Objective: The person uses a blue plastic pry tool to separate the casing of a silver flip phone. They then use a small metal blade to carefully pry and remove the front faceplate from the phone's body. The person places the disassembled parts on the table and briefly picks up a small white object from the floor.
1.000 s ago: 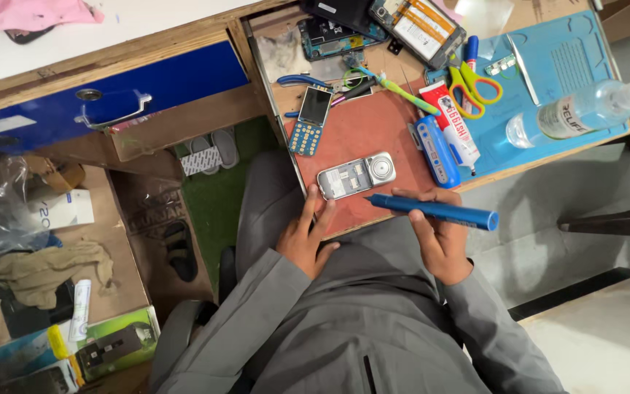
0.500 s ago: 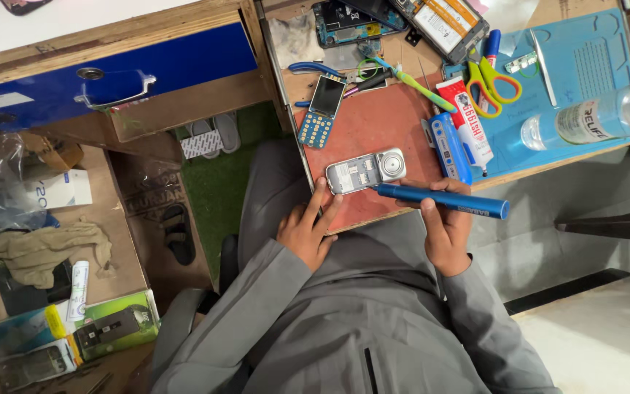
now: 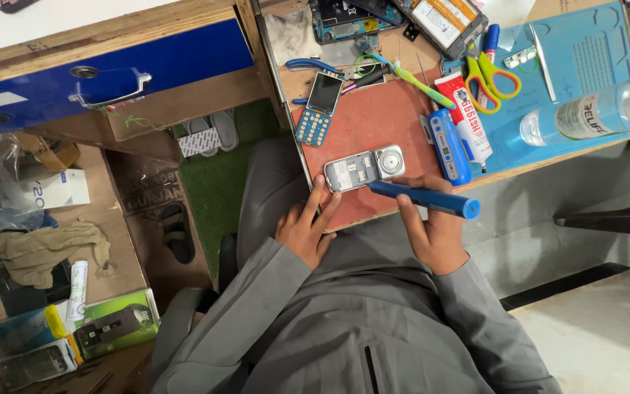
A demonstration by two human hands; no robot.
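A small grey phone body (image 3: 364, 167) lies back-up on the red mat (image 3: 380, 124) of the wooden desk. My left hand (image 3: 305, 225) rests at the desk's near edge, fingertips touching the phone's left end. My right hand (image 3: 429, 232) grips a blue pen-shaped screwdriver (image 3: 424, 199), whose tip points at the phone's lower right edge. A keypad phone front (image 3: 316, 106) with a dark screen lies further up the mat.
A blue work mat (image 3: 585, 66) holds scissors (image 3: 488, 74), a glue tube (image 3: 464, 117), tweezers and a clear bottle (image 3: 592, 113). Blue pliers (image 3: 315, 67), a green toothbrush and circuit boards lie at the desk's far side. A blue drawer (image 3: 111, 62), boxes and sandals sit left.
My right hand has brought the screwdriver down and left, so its tip now reaches the phone. My left hand's fingers have stretched up against the phone's end.
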